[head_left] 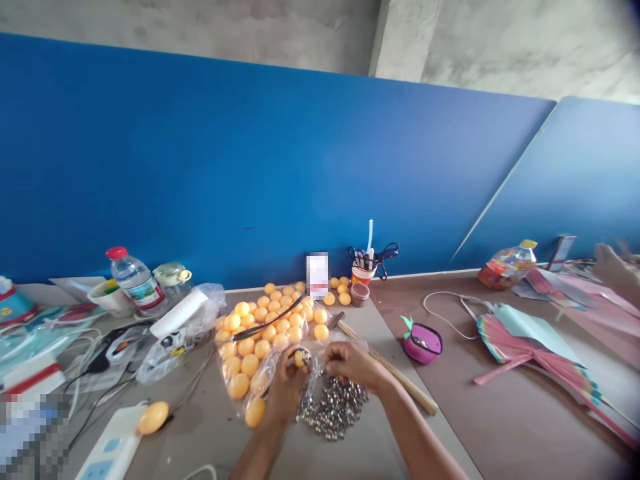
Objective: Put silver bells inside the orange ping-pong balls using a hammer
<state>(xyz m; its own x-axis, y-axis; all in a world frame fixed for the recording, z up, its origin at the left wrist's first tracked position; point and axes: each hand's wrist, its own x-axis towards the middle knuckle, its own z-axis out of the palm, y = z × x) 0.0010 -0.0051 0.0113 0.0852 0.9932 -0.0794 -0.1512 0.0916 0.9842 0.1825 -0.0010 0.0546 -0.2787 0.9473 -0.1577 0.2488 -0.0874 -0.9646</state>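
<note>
My left hand (289,377) is closed around an orange ball (301,358), which has small shiny bits at its right side. Just across from it, my right hand (350,363) has its fingers drawn together in a pinch; what they hold, if anything, is too small to make out. Below both hands lies a heap of small shiny metal pieces (336,408) on clear plastic. Many orange balls (261,348) fill a clear plastic bag to the left, with a black strap (267,323) across them.
A wooden-handled tool (395,373) lies right of my right hand. Behind stand a phone (318,277) and a cup of pens (363,272). A purple pouch (423,343) is farther right. At left are a water bottle (140,283) and a power strip (107,447).
</note>
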